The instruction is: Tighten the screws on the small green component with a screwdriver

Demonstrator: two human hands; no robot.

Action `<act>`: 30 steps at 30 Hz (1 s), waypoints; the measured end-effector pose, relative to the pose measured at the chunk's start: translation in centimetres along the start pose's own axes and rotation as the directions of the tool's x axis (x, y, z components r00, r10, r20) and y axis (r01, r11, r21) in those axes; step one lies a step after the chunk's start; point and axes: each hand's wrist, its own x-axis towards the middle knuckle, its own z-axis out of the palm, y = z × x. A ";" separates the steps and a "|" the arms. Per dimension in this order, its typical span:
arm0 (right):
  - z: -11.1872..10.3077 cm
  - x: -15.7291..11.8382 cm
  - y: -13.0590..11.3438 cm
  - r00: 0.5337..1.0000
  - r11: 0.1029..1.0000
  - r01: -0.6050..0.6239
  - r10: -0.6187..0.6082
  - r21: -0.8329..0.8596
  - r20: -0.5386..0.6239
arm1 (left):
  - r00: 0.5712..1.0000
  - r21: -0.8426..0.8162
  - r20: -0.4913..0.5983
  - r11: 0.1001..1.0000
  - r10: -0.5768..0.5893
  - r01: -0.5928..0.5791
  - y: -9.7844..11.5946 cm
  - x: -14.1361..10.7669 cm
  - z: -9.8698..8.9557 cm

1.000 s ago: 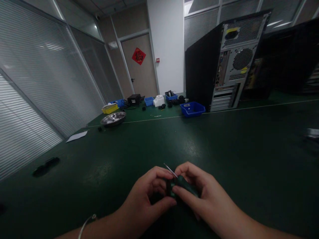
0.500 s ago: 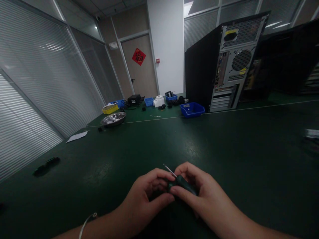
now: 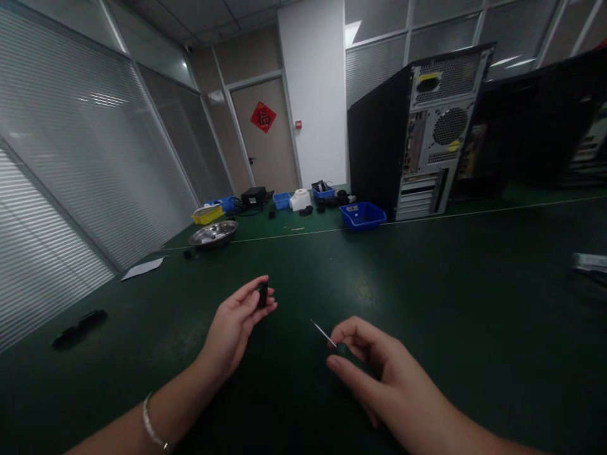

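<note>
My left hand pinches a small dark piece between thumb and fingers, raised over the green tabletop; what kind of piece it is cannot be made out. A bracelet circles that wrist. Lower and to the right, my right hand is wrapped round the dark green handle of a screwdriver. Its thin metal shaft points up and left, toward the left hand but apart from it. Much of the handle is hidden by the fingers.
A blue tray sits beside a black computer tower. Farther left are a round metal dish, a yellow basket and a white sheet. A dark object lies at the left; small parts and cables are at the back.
My left hand has moved away from the right, up and to the left, with the small dark piece in its fingers. My right hand stays nearly in place with the screwdriver.
</note>
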 end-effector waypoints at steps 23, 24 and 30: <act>-1.0 0.4 -0.4 0.982 0.956 0.154 -0.176 -0.251 -0.069 | 0.961 0.475 0.276 0.873 -0.029 -0.110 0.0 -2.9 1.5; -1.2 0.5 -0.4 0.979 0.949 0.172 -0.194 -0.264 -0.061 | 0.947 0.511 0.321 0.844 -0.009 -0.165 0.0 -3.1 1.8; -1.3 0.9 0.0 0.962 0.887 0.254 -0.272 -0.386 0.010 | 0.898 0.495 0.436 0.820 0.050 -0.287 0.0 -3.7 2.1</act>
